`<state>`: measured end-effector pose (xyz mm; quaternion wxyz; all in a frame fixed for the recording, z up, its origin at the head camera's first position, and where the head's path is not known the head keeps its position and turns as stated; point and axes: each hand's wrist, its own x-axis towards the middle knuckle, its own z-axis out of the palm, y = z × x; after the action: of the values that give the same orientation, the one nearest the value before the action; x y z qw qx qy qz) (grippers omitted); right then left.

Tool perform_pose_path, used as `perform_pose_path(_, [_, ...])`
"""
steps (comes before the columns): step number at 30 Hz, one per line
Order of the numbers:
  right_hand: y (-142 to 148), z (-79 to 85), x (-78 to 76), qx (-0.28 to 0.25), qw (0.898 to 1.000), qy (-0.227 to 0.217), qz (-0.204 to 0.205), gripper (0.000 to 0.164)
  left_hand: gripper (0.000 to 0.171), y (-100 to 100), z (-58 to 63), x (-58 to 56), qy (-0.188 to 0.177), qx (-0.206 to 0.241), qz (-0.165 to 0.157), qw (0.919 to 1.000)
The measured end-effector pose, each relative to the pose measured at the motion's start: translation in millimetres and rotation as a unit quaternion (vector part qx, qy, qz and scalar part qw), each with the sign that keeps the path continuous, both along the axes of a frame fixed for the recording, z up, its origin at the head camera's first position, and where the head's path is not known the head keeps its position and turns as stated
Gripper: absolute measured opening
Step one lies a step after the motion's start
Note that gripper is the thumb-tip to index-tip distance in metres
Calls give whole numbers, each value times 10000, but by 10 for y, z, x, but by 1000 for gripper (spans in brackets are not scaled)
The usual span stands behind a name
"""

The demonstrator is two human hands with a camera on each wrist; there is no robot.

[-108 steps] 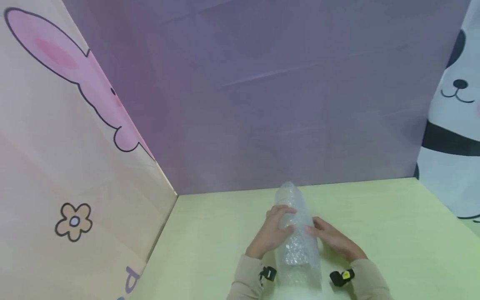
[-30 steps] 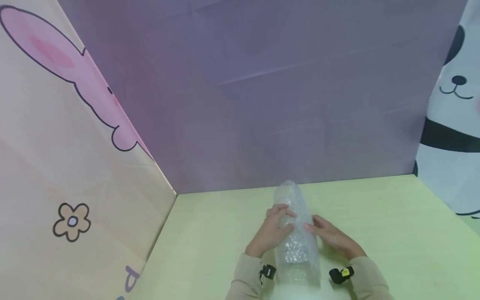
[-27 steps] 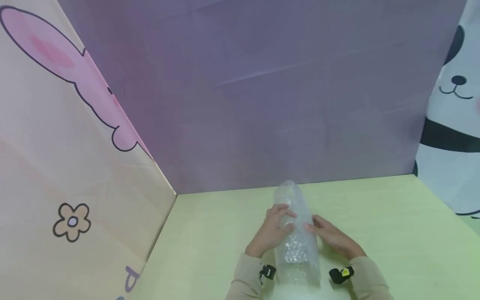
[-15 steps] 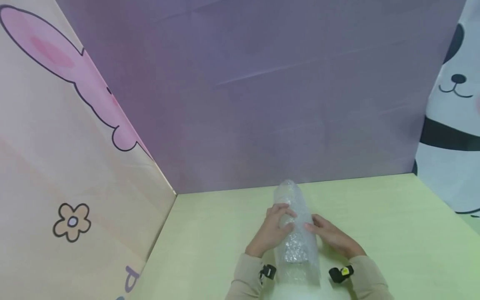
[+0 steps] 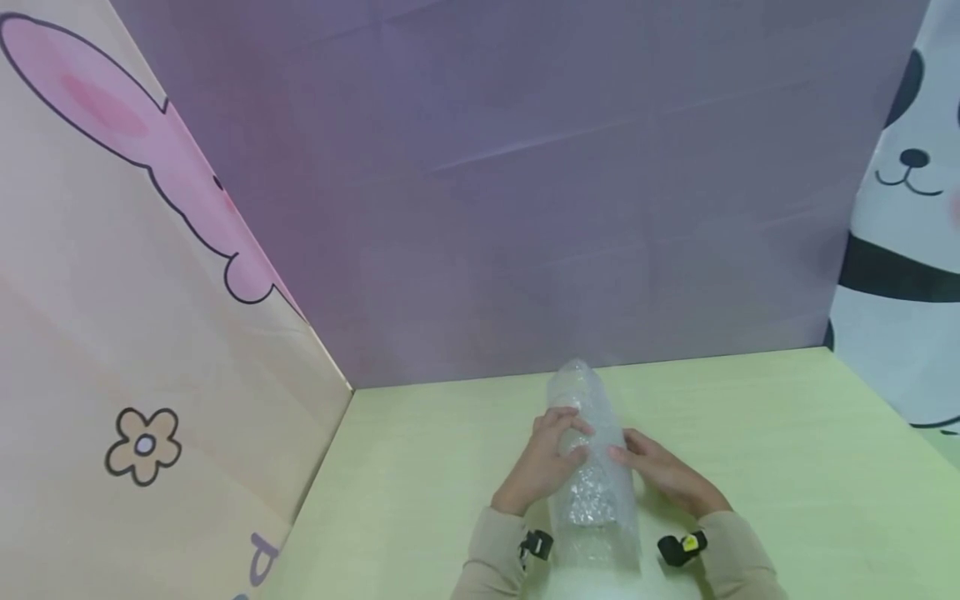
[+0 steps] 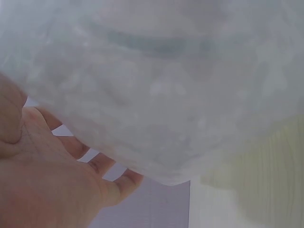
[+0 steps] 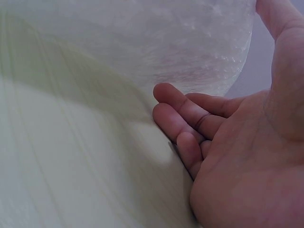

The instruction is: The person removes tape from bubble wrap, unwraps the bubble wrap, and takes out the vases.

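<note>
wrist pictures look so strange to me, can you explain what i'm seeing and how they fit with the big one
There is no robot here, just a person's bare left hand and right hand. The wide picture comes from a camera on the person's head, looking forward and down. The two close ones come from a camera on each wrist, probably the small black devices by the cuffs, so plastic and fingers fill them.

On the pale green table is a long bundle of bubble wrap. Both hands hold it, one from each side, thumbs on top. The left wrist picture shows a faint greenish band through the plastic, but I can't tell what is inside.
</note>
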<state>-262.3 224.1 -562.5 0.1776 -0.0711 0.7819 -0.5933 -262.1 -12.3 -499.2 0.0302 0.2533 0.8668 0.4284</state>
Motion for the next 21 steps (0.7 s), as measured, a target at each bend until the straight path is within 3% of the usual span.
perform_pose_path(21, [-10,32,15,-113,9999,121,36,77,21,4,15,21,40,-41,27,10000])
